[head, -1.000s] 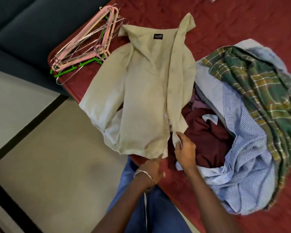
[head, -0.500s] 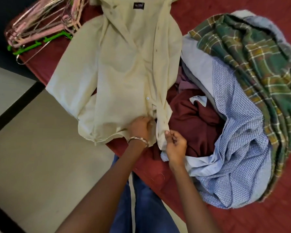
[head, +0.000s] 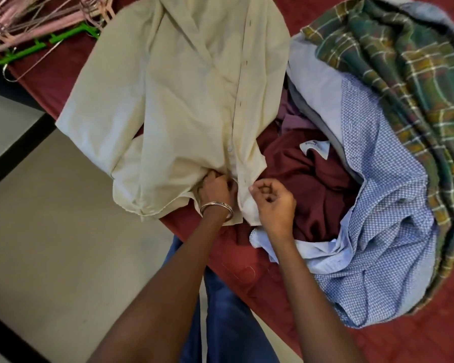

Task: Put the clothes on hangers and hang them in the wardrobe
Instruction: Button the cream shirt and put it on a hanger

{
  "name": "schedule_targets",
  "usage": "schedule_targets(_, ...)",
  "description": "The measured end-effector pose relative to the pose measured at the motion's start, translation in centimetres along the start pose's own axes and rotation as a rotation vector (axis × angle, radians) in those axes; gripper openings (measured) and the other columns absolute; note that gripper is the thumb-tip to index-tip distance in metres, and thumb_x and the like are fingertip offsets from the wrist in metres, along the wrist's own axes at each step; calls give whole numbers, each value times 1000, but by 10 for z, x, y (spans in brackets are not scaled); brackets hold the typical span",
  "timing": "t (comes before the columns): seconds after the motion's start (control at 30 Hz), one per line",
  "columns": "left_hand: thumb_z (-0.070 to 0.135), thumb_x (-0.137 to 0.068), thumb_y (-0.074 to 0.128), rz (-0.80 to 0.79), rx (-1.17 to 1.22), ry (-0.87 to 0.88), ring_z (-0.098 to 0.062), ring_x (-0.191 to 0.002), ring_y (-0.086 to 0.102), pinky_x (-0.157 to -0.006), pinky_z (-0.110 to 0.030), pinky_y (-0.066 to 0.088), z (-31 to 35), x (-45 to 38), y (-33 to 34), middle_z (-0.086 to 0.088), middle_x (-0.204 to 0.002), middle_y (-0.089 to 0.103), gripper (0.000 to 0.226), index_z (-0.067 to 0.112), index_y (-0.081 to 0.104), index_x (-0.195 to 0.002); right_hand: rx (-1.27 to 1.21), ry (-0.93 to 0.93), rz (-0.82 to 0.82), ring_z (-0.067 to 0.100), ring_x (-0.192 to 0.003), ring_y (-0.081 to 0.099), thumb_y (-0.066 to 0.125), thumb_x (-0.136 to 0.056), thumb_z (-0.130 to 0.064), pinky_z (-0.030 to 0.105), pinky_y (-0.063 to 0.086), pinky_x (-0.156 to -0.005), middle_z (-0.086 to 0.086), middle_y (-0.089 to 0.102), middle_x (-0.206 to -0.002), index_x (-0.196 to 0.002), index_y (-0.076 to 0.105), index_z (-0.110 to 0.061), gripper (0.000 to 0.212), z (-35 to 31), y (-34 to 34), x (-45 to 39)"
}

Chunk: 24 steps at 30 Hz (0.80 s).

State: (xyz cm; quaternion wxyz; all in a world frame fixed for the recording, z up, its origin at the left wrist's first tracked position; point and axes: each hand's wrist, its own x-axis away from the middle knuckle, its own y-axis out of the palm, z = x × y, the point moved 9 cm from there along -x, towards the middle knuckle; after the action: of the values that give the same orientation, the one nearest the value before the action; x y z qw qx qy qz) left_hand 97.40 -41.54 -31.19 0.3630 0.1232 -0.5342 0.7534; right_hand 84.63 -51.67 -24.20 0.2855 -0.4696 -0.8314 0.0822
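A cream button-up shirt point(head: 192, 100) lies spread front-up on the red bed cover point(head: 249, 271). My left hand point(head: 216, 191), with a metal bangle on the wrist, grips the shirt's left front panel near the hem. My right hand point(head: 274, 203) pinches the buttonhole placket at the hem, beside the left hand. A bundle of pink and green hangers point(head: 42, 24) lies at the top left corner of the bed. To the right sits a pile of clothes: a maroon garment point(head: 315, 184), a blue checked shirt point(head: 383, 231) and a green plaid shirt point(head: 404, 69).
The bed's edge runs diagonally from upper left to lower right, and my legs in blue trousers point(head: 231, 323) stand against it. Beige tiled floor point(head: 50, 231) with a dark stripe lies to the left. A dark sofa edge shows at the far top left.
The view has moved closer to the shirt's hem. My left hand has moved up from below the hem onto the left panel, and my right hand has brought the placket beside it.
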Motion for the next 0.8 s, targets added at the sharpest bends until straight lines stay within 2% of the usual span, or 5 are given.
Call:
schedule_targets(0.1,25,-87,63,21,250,-97,-25,-82,66,-76,-36,52,-20,8,-25,-11,-86,68,18,7,68,-86,320,-323,126,11,-61,51,65,-83,-2,23,45,-62,5,60,-76,-96,69,-1,14,-36,-4,7)
schedule_targets(0.27,4,-85,67,-1,786,-192,-10,-47,63,-49,-23,52,-33,45,-59,-5,-59,66,14,8,66,-71,348,-394,-133,15,-64,55,63,-85,-6,13,37,-63,12,62,-77,-99,73,-1,18,-45,45,32)
schedule_targets(0.5,14,-87,63,-89,270,38,-15,-51,66,-54,-19,51,-13,43,-81,-7,-61,69,15,8,69,-74,229,-400,88,8,-69,53,62,-87,0,9,41,-65,10,60,-81,-102,71,2,18,-55,39,48)
schedule_targets(0.63,8,-88,63,-127,352,8,-9,-44,61,-53,-21,54,-14,43,-83,-12,-61,68,16,2,69,-74,341,-528,-85,22,-71,59,55,-88,-9,28,50,-64,9,58,-81,-108,70,0,26,-63,62,53)
schedule_targets(0.8,3,-88,63,-209,691,-124,-11,-49,65,-53,-25,57,-22,48,-73,-13,-66,66,13,-1,66,-76,427,-530,-58,24,-67,57,62,-86,-9,30,50,-58,10,56,-77,-101,72,1,21,-57,59,49)
